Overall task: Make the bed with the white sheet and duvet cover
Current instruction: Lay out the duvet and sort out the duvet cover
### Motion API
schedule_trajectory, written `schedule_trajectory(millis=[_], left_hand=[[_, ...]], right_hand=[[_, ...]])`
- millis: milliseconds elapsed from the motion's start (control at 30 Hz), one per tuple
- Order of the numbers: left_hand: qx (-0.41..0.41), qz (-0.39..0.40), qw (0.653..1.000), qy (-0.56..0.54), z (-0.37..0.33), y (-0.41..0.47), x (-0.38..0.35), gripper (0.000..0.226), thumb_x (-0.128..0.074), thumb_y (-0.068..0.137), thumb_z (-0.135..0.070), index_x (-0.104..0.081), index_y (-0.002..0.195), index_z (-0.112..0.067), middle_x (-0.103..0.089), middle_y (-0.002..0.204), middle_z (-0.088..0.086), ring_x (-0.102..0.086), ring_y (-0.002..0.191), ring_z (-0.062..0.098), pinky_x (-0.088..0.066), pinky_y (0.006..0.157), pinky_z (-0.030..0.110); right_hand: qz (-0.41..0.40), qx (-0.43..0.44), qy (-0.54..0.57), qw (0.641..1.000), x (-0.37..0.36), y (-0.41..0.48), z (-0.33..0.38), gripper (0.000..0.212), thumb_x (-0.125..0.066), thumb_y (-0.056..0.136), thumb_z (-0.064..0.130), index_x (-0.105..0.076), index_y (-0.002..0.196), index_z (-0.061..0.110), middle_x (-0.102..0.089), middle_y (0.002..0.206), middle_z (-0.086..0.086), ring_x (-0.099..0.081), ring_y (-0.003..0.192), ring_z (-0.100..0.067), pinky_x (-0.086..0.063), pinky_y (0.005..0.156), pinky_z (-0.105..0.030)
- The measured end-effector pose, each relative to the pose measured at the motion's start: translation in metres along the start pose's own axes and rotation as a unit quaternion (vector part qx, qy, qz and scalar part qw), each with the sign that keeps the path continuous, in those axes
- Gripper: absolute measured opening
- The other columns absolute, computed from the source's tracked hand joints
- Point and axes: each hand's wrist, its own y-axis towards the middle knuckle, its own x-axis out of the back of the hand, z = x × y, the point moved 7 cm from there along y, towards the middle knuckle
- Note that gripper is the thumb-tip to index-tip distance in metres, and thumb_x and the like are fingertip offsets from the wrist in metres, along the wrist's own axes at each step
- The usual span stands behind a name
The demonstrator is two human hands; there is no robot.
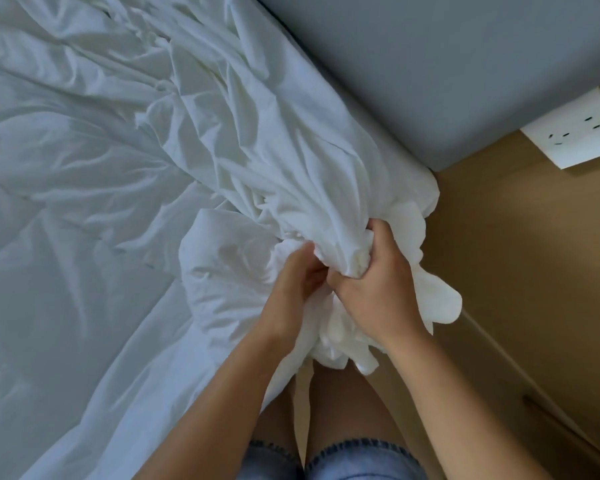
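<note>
White bedding [111, 140] lies crumpled across the bed, filling the left and middle of the head view. At the bed's near right corner, beside the headboard, a bunched wad of white fabric [350, 216] is gathered up. My right hand [374, 282] grips this bunch from the right, its fingers curled into the cloth. My left hand [298, 278] holds the same bunch from the left, right against my right hand. Loose ends of the white cloth [437, 299] hang over the bed's edge below my hands. I cannot tell sheet from duvet cover in the bunch.
A grey padded headboard [430, 71] runs along the top right. Beside it is a tan wood wall panel [520, 258] with a white socket plate [579, 129]. My bare legs and denim shorts [343, 459] stand close against the bed's edge at the bottom.
</note>
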Motion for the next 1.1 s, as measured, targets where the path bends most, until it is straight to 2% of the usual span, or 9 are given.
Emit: schedule_trajectory(millis=[67, 133, 333, 467, 533, 667, 867, 1000, 1100], left_hand=[[0.011, 0.058, 0.998, -0.015, -0.001, -0.001, -0.002, 0.065, -0.037, 0.088, -0.060, -0.056, 0.129, -0.013, -0.062, 0.126, 0.008, -0.055, 0.122, 0.019, -0.044, 0.101, 0.030], [0.022, 0.053, 0.998, -0.030, -0.005, -0.001, 0.006, 0.064, -0.053, 0.076, -0.063, -0.064, 0.120, -0.018, -0.065, 0.121, 0.007, -0.058, 0.118, 0.019, -0.046, 0.099, 0.032], [0.088, -0.072, 0.990, -0.079, -0.007, 0.010, 0.042, 0.032, -0.074, 0.062, -0.026, -0.067, 0.087, -0.007, -0.069, 0.077, 0.008, -0.069, 0.077, 0.023, -0.053, 0.065, 0.029], [0.103, -0.102, 0.988, -0.050, -0.002, 0.012, 0.043, 0.052, -0.071, 0.060, -0.020, -0.064, 0.110, -0.004, -0.071, 0.093, 0.009, -0.069, 0.089, 0.025, -0.053, 0.074, 0.034], [0.097, -0.112, 0.988, -0.039, 0.004, 0.014, 0.040, 0.055, -0.070, 0.059, -0.018, -0.063, 0.112, -0.010, -0.073, 0.096, 0.005, -0.070, 0.090, 0.023, -0.053, 0.077, 0.036], [0.090, -0.125, 0.988, -0.029, 0.011, 0.013, 0.042, 0.051, -0.068, 0.057, -0.016, -0.064, 0.108, -0.017, -0.074, 0.092, 0.000, -0.071, 0.087, 0.019, -0.054, 0.072, 0.033], [0.080, -0.150, 0.985, -0.041, 0.013, 0.011, 0.055, 0.049, -0.066, 0.055, -0.015, -0.065, 0.104, -0.013, -0.073, 0.084, 0.000, -0.071, 0.082, 0.019, -0.053, 0.066, 0.032], [0.077, -0.161, 0.983, -0.044, 0.015, 0.009, 0.057, 0.050, -0.067, 0.056, -0.015, -0.065, 0.106, -0.012, -0.073, 0.085, 0.001, -0.071, 0.082, 0.020, -0.054, 0.066, 0.031], [0.065, -0.158, 0.984, -0.056, 0.016, 0.007, 0.058, 0.047, -0.065, 0.058, -0.013, -0.065, 0.105, -0.007, -0.073, 0.086, 0.005, -0.071, 0.083, 0.022, -0.054, 0.065, 0.030]], right_hand=[[0.005, 0.007, -0.014, 1.000, -0.007, -0.005, 0.004, 0.042, -0.075, 0.074, 0.025, -0.047, 0.107, 0.029, -0.061, 0.094, 0.012, -0.061, 0.084, -0.005, -0.055, 0.074, -0.035], [0.022, 0.011, -0.025, 0.999, -0.019, -0.011, 0.012, 0.043, -0.073, 0.075, 0.035, -0.046, 0.108, 0.029, -0.061, 0.096, 0.013, -0.061, 0.086, -0.004, -0.055, 0.075, -0.034], [0.221, 0.036, -0.008, 0.975, -0.056, -0.021, 0.024, 0.055, -0.060, 0.073, 0.030, -0.039, 0.123, 0.022, -0.043, 0.117, 0.009, -0.046, 0.114, -0.005, -0.040, 0.102, -0.025], [0.053, -0.078, 0.175, 0.980, -0.022, -0.003, -0.002, 0.029, -0.047, 0.079, 0.026, -0.056, 0.106, 0.030, -0.046, 0.113, 0.007, -0.053, 0.102, 0.000, -0.045, 0.086, -0.017], [-0.017, -0.128, 0.102, 0.986, -0.011, 0.007, -0.020, 0.026, -0.050, 0.088, 0.024, -0.056, 0.113, 0.022, -0.042, 0.111, 0.008, -0.050, 0.106, -0.011, -0.043, 0.090, -0.024], [0.112, -0.033, -0.153, 0.981, -0.020, 0.029, -0.021, 0.025, -0.059, 0.086, 0.027, -0.059, 0.107, 0.014, -0.031, 0.110, 0.008, -0.031, 0.113, -0.014, -0.031, 0.097, -0.025], [0.229, -0.096, -0.217, 0.944, -0.025, 0.040, -0.028, 0.042, -0.059, 0.081, 0.055, -0.056, 0.079, 0.013, -0.057, 0.075, 0.003, -0.053, 0.072, -0.012, -0.034, 0.055, -0.024], [0.314, -0.038, -0.229, 0.921, -0.040, 0.038, -0.017, 0.029, -0.053, 0.092, 0.037, -0.060, 0.107, 0.013, -0.063, 0.097, 0.001, -0.058, 0.089, -0.015, -0.043, 0.069, -0.022], [0.336, -0.016, -0.221, 0.915, -0.046, 0.039, -0.013, 0.017, -0.055, 0.091, 0.026, -0.062, 0.101, 0.015, -0.063, 0.094, 0.002, -0.058, 0.087, -0.014, -0.044, 0.070, -0.022]])
